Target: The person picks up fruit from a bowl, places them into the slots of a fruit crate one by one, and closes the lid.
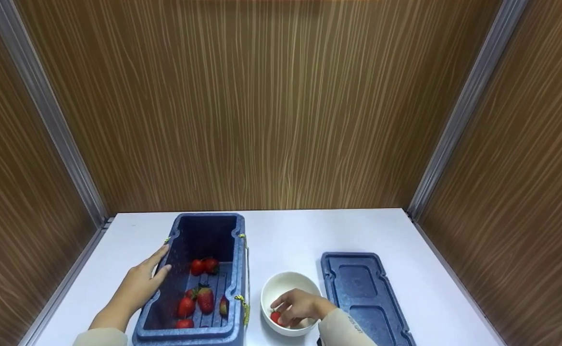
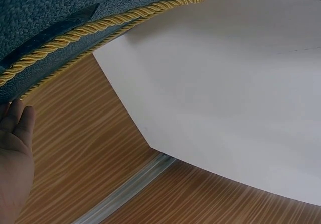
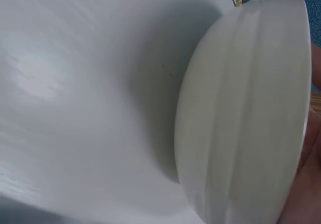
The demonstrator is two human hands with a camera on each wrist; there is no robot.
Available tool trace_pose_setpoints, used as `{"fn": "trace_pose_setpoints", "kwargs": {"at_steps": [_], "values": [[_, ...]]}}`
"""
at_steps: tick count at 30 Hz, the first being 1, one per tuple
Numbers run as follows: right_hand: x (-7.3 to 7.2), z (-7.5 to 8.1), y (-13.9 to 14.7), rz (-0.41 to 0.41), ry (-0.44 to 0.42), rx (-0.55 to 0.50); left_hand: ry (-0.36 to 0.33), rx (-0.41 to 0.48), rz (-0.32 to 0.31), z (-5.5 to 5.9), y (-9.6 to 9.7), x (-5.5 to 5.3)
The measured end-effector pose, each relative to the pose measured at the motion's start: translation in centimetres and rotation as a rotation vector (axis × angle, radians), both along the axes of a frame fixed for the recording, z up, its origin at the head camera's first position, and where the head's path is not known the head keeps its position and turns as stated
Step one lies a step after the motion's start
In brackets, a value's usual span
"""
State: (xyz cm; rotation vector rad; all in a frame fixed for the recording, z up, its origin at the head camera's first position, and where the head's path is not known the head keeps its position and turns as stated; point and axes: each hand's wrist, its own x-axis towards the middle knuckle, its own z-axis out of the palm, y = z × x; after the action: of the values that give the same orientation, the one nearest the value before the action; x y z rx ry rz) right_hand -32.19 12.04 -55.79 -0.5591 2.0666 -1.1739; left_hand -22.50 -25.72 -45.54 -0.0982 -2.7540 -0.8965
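My left hand (image 1: 139,283) rests on the left rim of a deep blue bin (image 1: 238,269), fingers extended along the edge and thumb apart. In the left wrist view its fingertips (image 2: 25,121) are at the bin's side, just below a twisted yellow rope (image 2: 100,23). Several red strawberries (image 1: 205,300) lie on the bin's ribbed floor. My right hand (image 1: 302,306) reaches down into a white bowl (image 1: 288,278), curled fingers and thumb pinching a red strawberry (image 1: 275,316). In the right wrist view the wall of the bowl (image 3: 241,113) hides most of that hand.
A blue lid (image 1: 367,288) with recessed panels lies on the white table (image 1: 281,240), right of the bowl. Wood-grain walls (image 1: 261,105) with grey metal corner posts (image 1: 468,105) enclose the back and both sides. Rope handles hang at the bin's sides.
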Motion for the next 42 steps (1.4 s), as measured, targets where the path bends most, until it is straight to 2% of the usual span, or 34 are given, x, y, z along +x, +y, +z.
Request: {"fn": "trace_pose_setpoints", "kwargs": {"at_steps": [10, 21, 26, 28, 34, 42], "values": [[0.4, -0.5, -0.2, -0.006, 0.093, -0.010, -0.027, 0.002, 0.004, -0.1, 0.2, 0.0], [0.6, -1.0, -0.4, -0.018, 0.153, -0.027, 0.001, 0.001, 0.002, -0.3, 0.2, 0.0], [0.5, -0.9, -0.3, -0.041, 0.162, -0.038, 0.003, 0.009, 0.003, -0.3, 0.2, 0.0], [0.4, -0.7, -0.3, -0.058, 0.135, -0.062, 0.009, 0.011, 0.003, -0.3, 0.2, 0.0], [-0.5, 0.8, 0.0, -0.124, 0.015, -0.193, 0.016, 0.012, 0.000, -0.3, 0.1, -0.1], [-2.1, 4.0, 0.4, -0.161, 0.024, -0.248, 0.024, 0.009, -0.011, 0.1, 0.1, 0.1]]}}
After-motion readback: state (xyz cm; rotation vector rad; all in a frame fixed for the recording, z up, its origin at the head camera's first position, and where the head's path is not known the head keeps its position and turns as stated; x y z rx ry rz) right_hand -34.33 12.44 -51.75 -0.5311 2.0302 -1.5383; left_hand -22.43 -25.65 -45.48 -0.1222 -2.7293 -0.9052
